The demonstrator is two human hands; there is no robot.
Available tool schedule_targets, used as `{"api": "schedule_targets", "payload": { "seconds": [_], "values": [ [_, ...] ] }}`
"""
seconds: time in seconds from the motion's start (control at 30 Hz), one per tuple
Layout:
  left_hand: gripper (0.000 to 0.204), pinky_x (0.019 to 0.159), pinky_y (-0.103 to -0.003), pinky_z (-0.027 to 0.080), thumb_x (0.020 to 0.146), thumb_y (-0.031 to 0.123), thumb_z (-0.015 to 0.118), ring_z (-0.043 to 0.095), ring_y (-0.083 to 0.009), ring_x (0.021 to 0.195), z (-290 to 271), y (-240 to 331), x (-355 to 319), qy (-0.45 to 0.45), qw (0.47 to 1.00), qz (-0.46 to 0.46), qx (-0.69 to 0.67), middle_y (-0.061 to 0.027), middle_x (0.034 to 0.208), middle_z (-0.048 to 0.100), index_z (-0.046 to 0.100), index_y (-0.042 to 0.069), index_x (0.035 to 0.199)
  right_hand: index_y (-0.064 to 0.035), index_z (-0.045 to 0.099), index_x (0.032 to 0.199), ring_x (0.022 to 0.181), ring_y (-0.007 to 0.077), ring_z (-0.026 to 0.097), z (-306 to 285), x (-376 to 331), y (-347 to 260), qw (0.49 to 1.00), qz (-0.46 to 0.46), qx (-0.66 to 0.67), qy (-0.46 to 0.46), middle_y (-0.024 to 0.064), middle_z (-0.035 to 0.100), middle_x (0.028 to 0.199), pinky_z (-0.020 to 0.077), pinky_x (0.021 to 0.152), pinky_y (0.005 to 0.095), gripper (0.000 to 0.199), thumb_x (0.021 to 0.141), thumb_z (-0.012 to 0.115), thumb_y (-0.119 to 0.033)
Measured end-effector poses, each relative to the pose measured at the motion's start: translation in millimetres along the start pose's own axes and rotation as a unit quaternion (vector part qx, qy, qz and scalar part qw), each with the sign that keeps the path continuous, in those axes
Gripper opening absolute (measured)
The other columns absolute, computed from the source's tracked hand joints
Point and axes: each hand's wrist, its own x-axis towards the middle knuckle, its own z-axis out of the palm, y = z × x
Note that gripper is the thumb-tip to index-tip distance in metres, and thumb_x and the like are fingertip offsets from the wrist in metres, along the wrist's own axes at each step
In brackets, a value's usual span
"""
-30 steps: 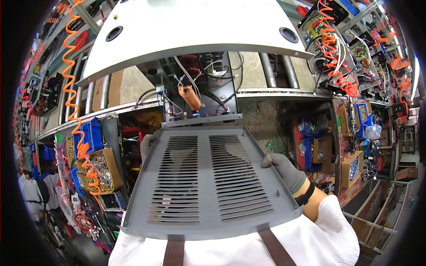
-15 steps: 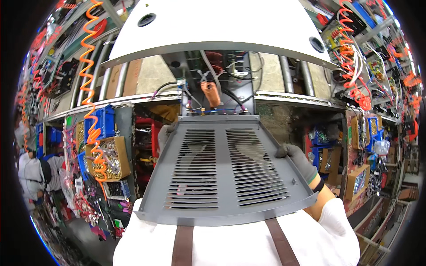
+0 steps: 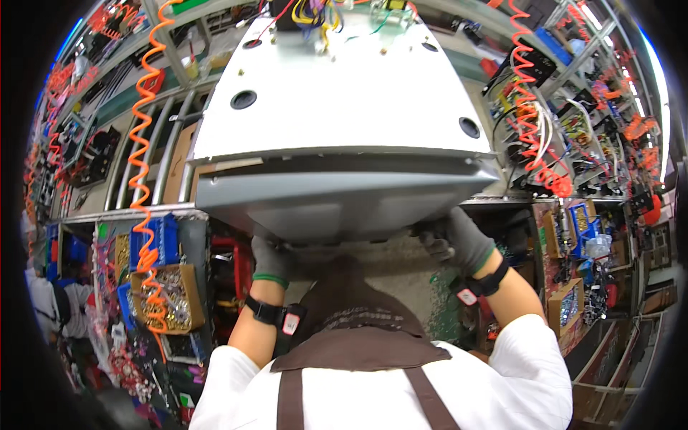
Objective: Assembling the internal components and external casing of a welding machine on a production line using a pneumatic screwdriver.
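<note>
A dark grey sheet-metal panel is tilted up against the front edge of a white flat-topped cabinet, its face smeared by motion. My left hand, in a grey glove, grips the panel's lower edge on the left; its fingertips are hidden behind it. On the right, my gloved right hand closes round the same edge with curled fingers. The panel now covers the cabinet's opening. Round dark grommets sit in the white top, and a bundle of coloured wires rises at its far end.
Orange coiled hoses hang at left and right. A carton of small metal parts and blue bins stand at left, another parts carton at right. Metal rollers flank the cabinet. A person is at far left.
The slotted panel has gone from lying near my chest to standing tilted against the cabinet, hiding the copper part and wiring inside. Both hands moved to its lower edge.
</note>
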Motion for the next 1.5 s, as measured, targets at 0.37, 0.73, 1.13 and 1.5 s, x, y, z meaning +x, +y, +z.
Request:
{"api": "schedule_targets", "payload": {
  "seconds": [0.37,0.73,1.13,1.5],
  "values": [
    [0.027,0.056,-0.036,0.044,0.085,0.042,0.053,0.053,-0.0204,0.063,31,-16,-8,0.082,0.987,0.031,-0.133,-0.0030,0.071,0.058,0.061,0.017,0.078,-0.0049,0.057,0.102,0.064,0.0155,0.057,-31,24,44,0.815,-0.478,-0.228,0.234,0.0052,0.060,0.078,0.0490,0.057,0.0293,0.044,0.103,0.042,-0.046],
    [0.025,0.071,-0.057,0.046,0.079,0.036,0.058,0.061,-0.0297,0.080,32,-9,-8,0.165,0.977,-0.025,-0.135,-0.0082,0.088,0.064,0.066,0.014,0.090,0.0055,0.053,0.119,0.104,0.0199,0.054,-55,94,74,0.805,-0.483,-0.312,0.144,0.0115,0.057,0.117,0.0471,0.092,0.0340,0.030,0.094,0.057,-0.011],
    [0.039,0.086,-0.040,0.048,0.087,0.045,0.058,0.060,-0.0190,0.095,18,13,-41,0.054,0.998,-0.012,-0.001,-0.0074,0.106,0.065,0.067,0.015,0.110,0.0044,0.068,0.098,0.085,0.0149,0.060,-85,133,85,0.889,-0.296,-0.336,0.098,0.0035,0.067,0.095,0.0481,0.080,0.0292,0.017,0.082,0.064,0.007],
    [0.031,0.084,-0.028,0.050,0.086,0.012,0.064,0.064,-0.0167,0.092,-169,145,-161,0.433,0.711,0.238,0.500,-0.0118,0.108,0.069,0.067,0.001,0.114,0.0025,0.070,0.101,0.086,0.0129,0.063,-80,127,94,0.878,-0.302,-0.340,0.149,0.0044,0.070,0.096,0.0493,0.078,0.0291,0.019,0.083,0.072,0.000]
  ]
}}
